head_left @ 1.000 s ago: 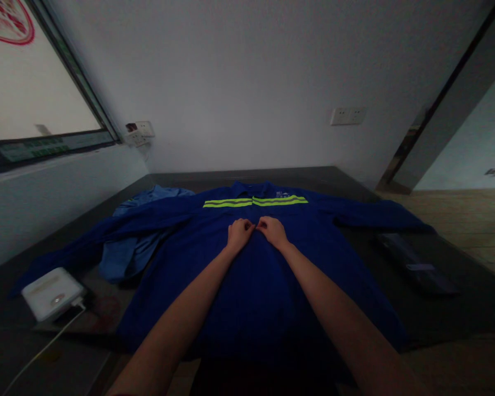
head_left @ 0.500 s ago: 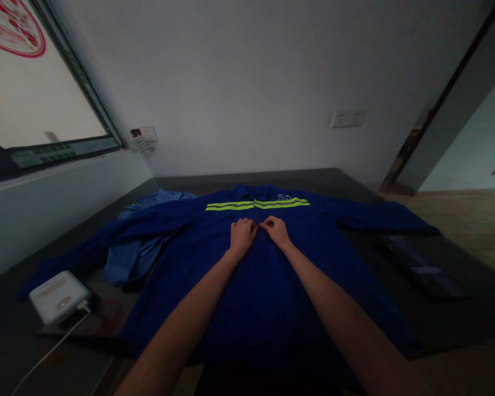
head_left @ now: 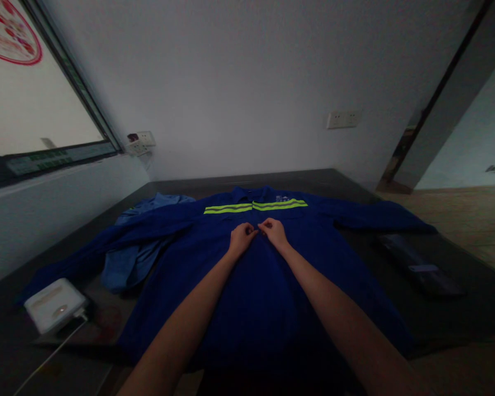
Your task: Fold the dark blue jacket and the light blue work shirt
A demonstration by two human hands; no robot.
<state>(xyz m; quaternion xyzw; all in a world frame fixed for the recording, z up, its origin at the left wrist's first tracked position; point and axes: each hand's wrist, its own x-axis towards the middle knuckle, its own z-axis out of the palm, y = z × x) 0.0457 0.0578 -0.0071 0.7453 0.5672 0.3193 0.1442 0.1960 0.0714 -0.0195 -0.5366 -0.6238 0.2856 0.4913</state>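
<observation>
A dark blue work jacket (head_left: 247,297) lies spread on its back, collar at the far side and sleeves out to both sides. A yellow-green reflective stripe (head_left: 228,209) crosses its chest. My left hand (head_left: 242,238) is closed, its fingertips pinching the jacket at the front opening just below the stripe. Facing it, my right hand (head_left: 274,231) pinches the other edge of the opening, thumb against fingers. The fingertips of both hands nearly meet. Any button or fastener between them is too small to make out.
The jacket rests on a dark table (head_left: 305,177) against a wall. A lighter blue garment (head_left: 126,267) lies partly under the left sleeve. At the left is a white box-like device (head_left: 55,305) with a cable (head_left: 51,355); a dark flat case (head_left: 421,267) lies at the right.
My left hand's fingers have curled more and its fingertips point to the front opening. My right hand has stayed at its edge, still pinching. The camera view has shifted slightly.
</observation>
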